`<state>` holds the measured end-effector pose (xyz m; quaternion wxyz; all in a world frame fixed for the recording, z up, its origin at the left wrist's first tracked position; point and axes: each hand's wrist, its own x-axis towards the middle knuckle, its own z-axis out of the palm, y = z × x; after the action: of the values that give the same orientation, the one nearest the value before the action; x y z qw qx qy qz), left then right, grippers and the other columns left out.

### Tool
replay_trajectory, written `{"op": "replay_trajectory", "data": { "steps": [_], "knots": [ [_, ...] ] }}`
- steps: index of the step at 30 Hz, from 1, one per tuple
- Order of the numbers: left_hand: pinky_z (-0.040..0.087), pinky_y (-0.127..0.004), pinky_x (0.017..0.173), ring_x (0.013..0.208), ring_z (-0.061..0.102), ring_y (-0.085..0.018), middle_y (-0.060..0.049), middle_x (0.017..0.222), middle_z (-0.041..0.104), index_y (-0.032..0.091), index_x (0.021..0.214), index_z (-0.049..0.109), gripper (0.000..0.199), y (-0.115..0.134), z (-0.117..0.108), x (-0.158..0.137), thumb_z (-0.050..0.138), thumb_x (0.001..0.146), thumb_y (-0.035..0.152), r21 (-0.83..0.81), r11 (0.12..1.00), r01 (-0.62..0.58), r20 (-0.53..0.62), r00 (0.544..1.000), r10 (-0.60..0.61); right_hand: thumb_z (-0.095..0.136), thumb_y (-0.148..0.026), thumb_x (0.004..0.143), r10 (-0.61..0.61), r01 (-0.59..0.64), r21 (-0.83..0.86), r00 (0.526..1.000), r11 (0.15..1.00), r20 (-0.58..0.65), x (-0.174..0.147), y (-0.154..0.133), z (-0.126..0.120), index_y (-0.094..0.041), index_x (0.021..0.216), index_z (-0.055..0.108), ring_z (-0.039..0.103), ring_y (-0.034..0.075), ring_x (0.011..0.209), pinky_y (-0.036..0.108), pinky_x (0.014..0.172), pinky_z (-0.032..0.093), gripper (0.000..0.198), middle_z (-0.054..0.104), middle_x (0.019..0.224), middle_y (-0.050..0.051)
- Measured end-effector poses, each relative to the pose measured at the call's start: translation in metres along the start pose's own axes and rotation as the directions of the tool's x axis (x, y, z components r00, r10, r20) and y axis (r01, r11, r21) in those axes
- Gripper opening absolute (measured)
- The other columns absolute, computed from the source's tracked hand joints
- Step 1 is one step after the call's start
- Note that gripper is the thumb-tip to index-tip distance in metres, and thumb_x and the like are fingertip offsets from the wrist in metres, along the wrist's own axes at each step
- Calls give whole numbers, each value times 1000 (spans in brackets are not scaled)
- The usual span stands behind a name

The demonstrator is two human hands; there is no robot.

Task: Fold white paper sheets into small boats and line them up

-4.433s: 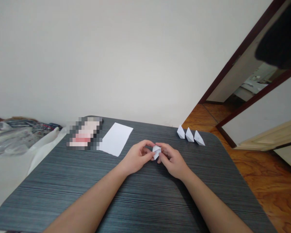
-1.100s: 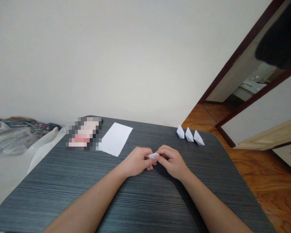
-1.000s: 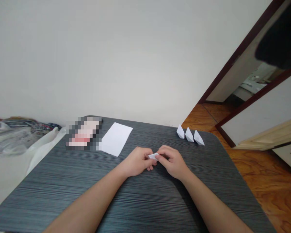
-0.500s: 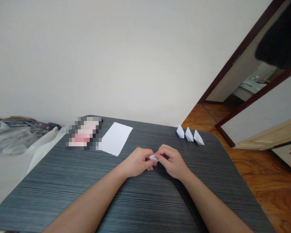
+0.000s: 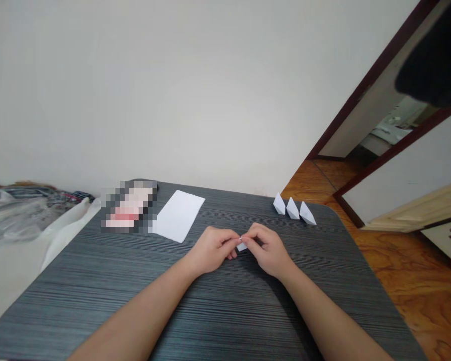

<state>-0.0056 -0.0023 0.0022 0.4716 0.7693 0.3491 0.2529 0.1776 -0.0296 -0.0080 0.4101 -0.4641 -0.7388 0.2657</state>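
Observation:
Between my two hands is a small folded piece of white paper (image 5: 241,246), mostly covered by the fingers. My left hand (image 5: 215,249) pinches its upper edge from the left with thumb and forefinger. From the right, my right hand (image 5: 266,249) pinches the same edge, its fingertips close to those of the left. Three folded white paper boats (image 5: 292,208) stand in a row at the table's far right. To the left of my hands lies a stack or sheet of white paper (image 5: 181,215), flat on the table.
The dark wood-grain table (image 5: 218,316) stands against a pale wall (image 5: 210,90). A pixelated, blurred-out object (image 5: 130,205) lies at its far left. Plastic-wrapped items (image 5: 41,215) are heaped beyond the left edge. On the right are a wooden floor (image 5: 409,260) and a doorway.
My left thumb and forefinger have moved up to the paper's top edge, meeting the right fingertips. The paper now hangs below the pinch. The boats and flat paper have stayed put.

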Motion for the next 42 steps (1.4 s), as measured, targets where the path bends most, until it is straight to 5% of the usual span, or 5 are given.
{"op": "replay_trajectory", "data": {
  "steps": [12,18,28,36,42],
  "knots": [
    [45,-21,57,55,59,-11,-2,62,64,15,78,66,35,3,-1,-1,41,89,35,-26,999,21,-61,998,-23,51,-22,87,15,-16,-31,1000,999,-16,0,-1,-3,-19,74,58,50,14,65,28,63,40,15,53,69,1],
    [50,-25,65,63,59,-11,-6,90,68,16,119,57,37,-1,-2,0,41,89,30,-138,990,-9,-128,992,-9,50,-22,86,59,-59,1,996,998,-62,-2,4,-3,-19,74,55,49,14,64,27,61,39,14,52,70,1],
    [47,-25,69,64,60,-12,-3,85,70,22,124,54,38,-8,1,1,42,89,30,19,996,-89,-60,994,90,50,-23,87,43,-42,12,997,999,-64,-2,4,-4,-19,73,57,50,14,65,28,63,40,15,53,70,1],
    [42,-21,64,63,58,-12,-1,68,66,18,76,67,35,4,-2,2,40,89,34,116,993,-26,-56,998,33,51,-24,87,27,-27,3,999,1000,-19,-1,4,-3,-20,76,59,51,15,66,27,63,41,14,54,72,2],
    [45,-21,63,64,60,-12,-2,70,65,15,77,64,30,2,-3,2,42,88,31,-44,999,31,-89,995,-35,53,-27,86,83,-83,-16,996,996,38,-1,6,-1,-18,73,57,50,13,63,25,59,39,16,54,69,1]
  ]
}}
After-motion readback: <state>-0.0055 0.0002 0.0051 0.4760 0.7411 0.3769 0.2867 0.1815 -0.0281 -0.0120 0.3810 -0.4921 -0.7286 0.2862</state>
